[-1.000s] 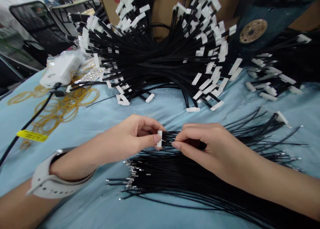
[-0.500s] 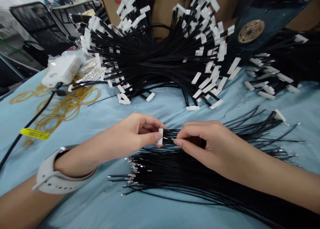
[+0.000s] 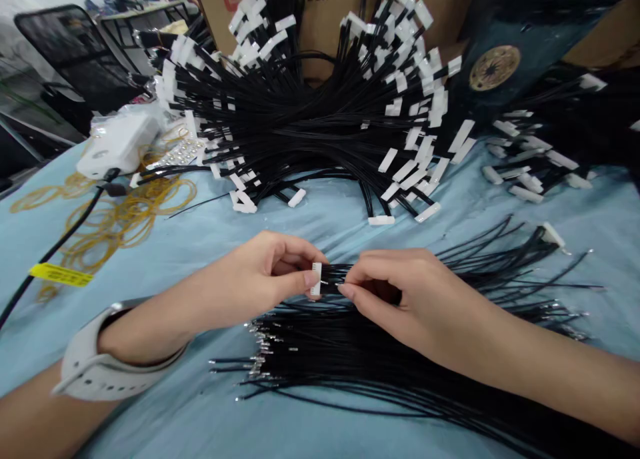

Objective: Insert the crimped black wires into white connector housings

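Between thumb and fingers, my left hand [image 3: 285, 270] pinches a small white connector housing [image 3: 317, 279], with black wires leaving its right side. Just to the right, my right hand [image 3: 385, 282] is closed in a pinch on a thin black wire whose silver crimped tip [image 3: 341, 285] points at the housing. A small gap separates that tip from the housing. Below both hands lies a thick bundle of loose black wires [image 3: 350, 352] with bare metal terminals at its left end. More wires fan out to the right, beside another white connector [image 3: 553, 236].
A large heap of black cables [image 3: 310, 122] with white connectors lies at the back before a cardboard box [image 3: 325, 29]. Yellow rubber bands [image 3: 115, 219], a white device [image 3: 117, 145] and a black cord [image 3: 55, 245] are at left. Another cable pile [image 3: 530, 159] sits at right.
The whole view has shifted slightly, so everything appears a little further left. The wire tip in my right hand is somewhat nearer the housing. Both hands keep their grips.
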`<action>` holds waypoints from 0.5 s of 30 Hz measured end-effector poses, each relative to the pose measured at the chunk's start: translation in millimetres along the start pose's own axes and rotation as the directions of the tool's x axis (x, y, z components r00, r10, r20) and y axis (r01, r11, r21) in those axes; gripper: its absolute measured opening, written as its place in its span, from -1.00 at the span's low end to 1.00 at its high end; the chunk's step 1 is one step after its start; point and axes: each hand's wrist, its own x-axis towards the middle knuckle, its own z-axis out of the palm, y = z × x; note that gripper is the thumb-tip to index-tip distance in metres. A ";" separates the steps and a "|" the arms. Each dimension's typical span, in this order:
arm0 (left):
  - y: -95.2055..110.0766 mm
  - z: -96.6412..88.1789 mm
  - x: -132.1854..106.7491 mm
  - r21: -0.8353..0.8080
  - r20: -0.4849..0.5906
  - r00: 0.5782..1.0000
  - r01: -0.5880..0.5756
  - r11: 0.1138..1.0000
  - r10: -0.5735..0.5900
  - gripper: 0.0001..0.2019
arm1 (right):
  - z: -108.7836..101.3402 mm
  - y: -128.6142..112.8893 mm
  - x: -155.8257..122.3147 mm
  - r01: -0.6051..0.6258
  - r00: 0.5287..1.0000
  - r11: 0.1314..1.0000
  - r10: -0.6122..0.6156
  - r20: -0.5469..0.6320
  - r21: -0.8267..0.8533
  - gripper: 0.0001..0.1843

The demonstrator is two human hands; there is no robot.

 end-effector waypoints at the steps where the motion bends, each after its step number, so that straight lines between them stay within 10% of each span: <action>1: -0.5 -0.2 0.3 -0.003 0.006 1.000 0.004 1.000 -0.004 -0.90 | 0.3 0.4 0.3 -0.001 1.000 1.000 0.001 -0.002 -0.001 -0.78; 15: 0.4 -2.1 0.3 -0.017 0.046 0.998 0.039 0.999 -0.038 -0.89 | -3.5 7.6 3.8 0.061 0.995 0.994 -0.068 0.079 0.085 -0.84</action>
